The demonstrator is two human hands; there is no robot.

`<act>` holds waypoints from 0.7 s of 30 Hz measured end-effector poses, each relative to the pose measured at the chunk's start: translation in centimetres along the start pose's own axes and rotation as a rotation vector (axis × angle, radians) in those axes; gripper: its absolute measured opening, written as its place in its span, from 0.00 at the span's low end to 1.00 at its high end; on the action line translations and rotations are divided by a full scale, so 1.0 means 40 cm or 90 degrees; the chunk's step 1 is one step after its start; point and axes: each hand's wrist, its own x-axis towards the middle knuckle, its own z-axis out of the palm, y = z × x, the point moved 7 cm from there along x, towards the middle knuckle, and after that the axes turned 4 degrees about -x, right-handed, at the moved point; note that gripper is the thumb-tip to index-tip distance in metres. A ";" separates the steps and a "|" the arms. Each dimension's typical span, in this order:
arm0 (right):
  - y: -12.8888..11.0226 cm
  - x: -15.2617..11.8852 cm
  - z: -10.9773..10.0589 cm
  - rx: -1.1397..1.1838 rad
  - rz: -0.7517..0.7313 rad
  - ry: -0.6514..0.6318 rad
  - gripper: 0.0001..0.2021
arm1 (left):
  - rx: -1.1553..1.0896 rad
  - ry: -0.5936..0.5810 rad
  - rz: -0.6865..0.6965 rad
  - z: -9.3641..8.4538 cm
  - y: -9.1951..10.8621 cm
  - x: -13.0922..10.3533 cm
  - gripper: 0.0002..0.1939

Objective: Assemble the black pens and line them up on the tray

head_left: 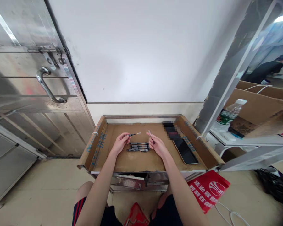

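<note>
My left hand [119, 143] pinches a slim dark pen [132, 135] that points right and ends in a pale, see-through tip. Between the thumb and fingers of my right hand [158, 146] is a thin clear pen part [150, 133], tilted up to the left; a dark bit shows near the fingers. The two held pieces are apart, above the cardboard-lined tray [122, 163]. Several dark pens [139, 147] lie side by side on the cardboard between my hands, close to my right fingers. Fine detail of the held parts is too small to tell.
A phone [185, 150] lies at the tray's right, beside a pixelated dark object [171, 130]. Farther right, a plastic bottle [230, 113] and a cardboard box [261, 110] stand on a shelf. A metal door [33, 84] is left. A red bag [209, 191] hangs low right; a person [265, 70] is beyond.
</note>
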 end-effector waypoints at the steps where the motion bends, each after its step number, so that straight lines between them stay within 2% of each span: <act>1: 0.001 -0.001 0.005 0.002 0.002 -0.011 0.20 | 0.002 -0.001 0.001 0.001 0.000 0.000 0.18; 4: 0.006 0.000 0.008 -0.010 -0.001 -0.023 0.19 | 0.012 -0.002 0.002 0.002 0.001 -0.002 0.18; 12: -0.001 0.005 -0.015 -0.083 -0.048 0.027 0.13 | 0.032 -0.002 0.002 0.006 0.004 -0.005 0.18; 21: -0.009 0.008 -0.025 -0.107 -0.073 0.064 0.14 | 0.080 -0.007 0.009 0.001 -0.005 -0.001 0.18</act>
